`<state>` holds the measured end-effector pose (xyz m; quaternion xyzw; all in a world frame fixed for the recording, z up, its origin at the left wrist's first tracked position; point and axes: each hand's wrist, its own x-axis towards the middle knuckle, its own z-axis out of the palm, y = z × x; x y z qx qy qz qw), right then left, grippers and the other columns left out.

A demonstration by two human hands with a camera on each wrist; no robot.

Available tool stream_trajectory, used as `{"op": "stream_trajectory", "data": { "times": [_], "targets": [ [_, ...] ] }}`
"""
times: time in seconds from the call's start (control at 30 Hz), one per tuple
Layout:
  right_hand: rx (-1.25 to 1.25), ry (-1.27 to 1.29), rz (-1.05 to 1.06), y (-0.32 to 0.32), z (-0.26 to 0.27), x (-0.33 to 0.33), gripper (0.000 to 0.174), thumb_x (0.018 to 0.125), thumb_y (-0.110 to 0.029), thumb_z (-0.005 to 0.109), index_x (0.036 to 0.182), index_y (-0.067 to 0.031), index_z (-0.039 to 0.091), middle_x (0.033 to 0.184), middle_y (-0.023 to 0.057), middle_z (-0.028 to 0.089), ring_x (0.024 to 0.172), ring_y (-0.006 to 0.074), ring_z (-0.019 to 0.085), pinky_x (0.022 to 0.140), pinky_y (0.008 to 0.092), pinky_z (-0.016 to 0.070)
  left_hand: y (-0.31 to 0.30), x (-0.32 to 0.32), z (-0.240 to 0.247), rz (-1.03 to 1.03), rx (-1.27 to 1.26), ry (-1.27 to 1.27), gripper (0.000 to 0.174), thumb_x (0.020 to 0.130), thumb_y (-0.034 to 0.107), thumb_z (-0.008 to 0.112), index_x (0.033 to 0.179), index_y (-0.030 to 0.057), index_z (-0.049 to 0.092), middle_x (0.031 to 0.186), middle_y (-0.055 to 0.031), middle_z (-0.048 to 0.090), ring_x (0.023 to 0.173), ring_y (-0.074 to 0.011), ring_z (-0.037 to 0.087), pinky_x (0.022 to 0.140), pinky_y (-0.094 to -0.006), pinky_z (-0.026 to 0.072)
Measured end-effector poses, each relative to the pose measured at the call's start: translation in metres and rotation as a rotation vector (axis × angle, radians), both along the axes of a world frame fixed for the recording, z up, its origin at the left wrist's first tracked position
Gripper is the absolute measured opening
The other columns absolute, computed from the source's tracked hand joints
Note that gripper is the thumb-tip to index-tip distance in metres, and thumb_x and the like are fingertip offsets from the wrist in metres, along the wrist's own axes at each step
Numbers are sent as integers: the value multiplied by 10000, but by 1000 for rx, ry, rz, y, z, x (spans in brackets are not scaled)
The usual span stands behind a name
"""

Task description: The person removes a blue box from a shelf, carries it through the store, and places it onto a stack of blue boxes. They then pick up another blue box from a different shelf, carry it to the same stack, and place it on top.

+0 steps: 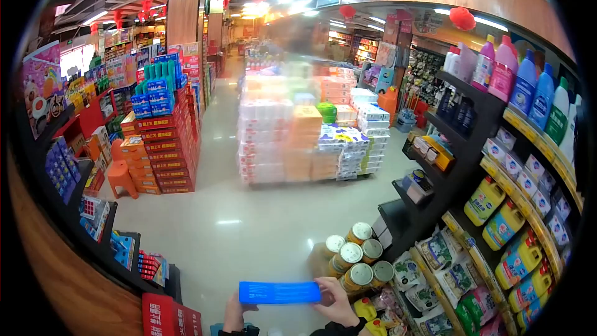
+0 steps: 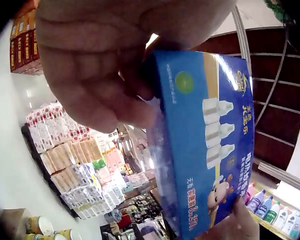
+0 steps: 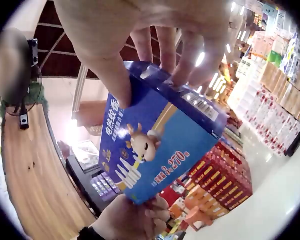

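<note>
A blue box of mosquito-repellent liquid refills (image 1: pixel 280 292) spans the space between my two hands at the bottom of the head view. Its printed front (image 2: pixel 190 145), with small white bottles and a cartoon animal, shows in the left wrist view. My left hand (image 1: pixel 234 312) grips one end of it. At the other end my right hand (image 1: pixel 337 303) pinches the box, thumb on the printed face and fingers over the barcode side, as the right wrist view shows. The left hand (image 3: pixel 132 217) appears below the box there.
Shelves with detergent jugs (image 1: pixel 485 201) and bottles (image 1: pixel 502 71) rise at the right, gold-lidded cans (image 1: pixel 350 252) beside them. Stacked tissue packs (image 1: pixel 267 127) stand mid-floor, red cartons (image 1: pixel 174 155) and an orange stool (image 1: pixel 121 171) at left. A red box (image 1: pixel 168 317) sits at lower left.
</note>
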<state>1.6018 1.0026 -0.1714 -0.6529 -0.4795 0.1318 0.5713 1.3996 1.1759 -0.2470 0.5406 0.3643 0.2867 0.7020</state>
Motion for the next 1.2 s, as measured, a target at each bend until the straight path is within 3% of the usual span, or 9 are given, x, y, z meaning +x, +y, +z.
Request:
{"op": "stream_trajectory", "data": {
  "times": [0.3, 0.43, 0.47, 0.5, 0.6, 0.7, 0.83, 1.1, 1.2],
  "targets": [
    [-20, 94, 116, 91, -16, 57, 604, 699, -7, 798, 1246, -46, 546, 1196, 97, 496, 1019, 180, 575, 832, 287, 522, 66, 53, 9, 179, -25, -172, 359, 966, 405, 475, 1048, 94, 634, 767, -26, 594, 680, -163, 576, 615, -320, 490],
    [-131, 104, 59, 128, -12, 92, 486, 766, -60, 750, 1219, -59, 573, 1200, 84, 561, 1044, 219, 570, 848, 310, 491, 116, 81, -31, 133, -270, -181, 400, 953, 417, 495, 1102, 66, 616, 882, -56, 618, 780, -172, 603, 660, -302, 495],
    [2, 19, 119, 143, -22, 111, 625, 665, 9, 810, 1232, -40, 552, 1209, 104, 480, 1033, 190, 577, 831, 294, 527, 125, 90, -30, 124, -263, -183, 436, 944, 411, 504, 1143, 35, 597, 951, -95, 636, 828, -193, 629, 687, -309, 515],
    [6, 56, 127, 151, -29, 124, 632, 658, 12, 812, 1232, -41, 552, 1207, 104, 481, 1034, 193, 578, 828, 294, 528, 134, 102, -27, 105, -253, -188, 477, 934, 405, 512, 1185, 4, 578, 1020, -134, 653, 877, -214, 656, 715, -316, 535],
    [11, 110, 108, 181, -28, 168, 641, 643, 30, 811, 1227, -44, 555, 1200, 105, 483, 1039, 198, 579, 813, 288, 537, 162, 151, 7, 215, -253, -92, 422, 955, 393, 480, 1027, 15, 654, 813, -90, 670, 743, -197, 662, 631, -332, 540],
    [50, 112, 132, 209, -16, 209, 631, 646, 35, 807, 1221, -42, 557, 1204, 107, 480, 1041, 193, 579, 807, 279, 541, 184, 191, 36, 239, -197, -40, 424, 959, 407, 479, 994, 26, 662, 813, -91, 669, 752, -192, 660, 638, -336, 538],
    [124, 147, 172, 245, -30, 260, 561, 679, -26, 808, 1195, -46, 590, 1154, 121, 557, 966, 216, 617, 758, 304, 548, 207, 229, 21, 315, -144, -127, 437, 958, 431, 480, 1024, 28, 635, 809, -82, 654, 711, -186, 648, 605, -332, 534],
    [77, 250, 270, 309, -28, 303, 585, 702, 14, 791, 1238, -57, 566, 1223, 98, 483, 1072, 193, 570, 822, 289, 534, 259, 265, 21, 297, -126, 19, 506, 1000, 432, 365, 1077, -4, 610, 871, -113, 667, 700, -214, 651, 587, -324, 528],
    [74, 291, 238, 340, -42, 310, 512, 753, -43, 757, 1233, -61, 580, 1239, 104, 538, 1098, 218, 564, 859, 319, 508, 280, 280, 33, 417, -227, 50, 348, 968, 408, 488, 1040, 103, 638, 844, -5, 594, 754, -133, 552, 630, -271, 445]
  ]
}}
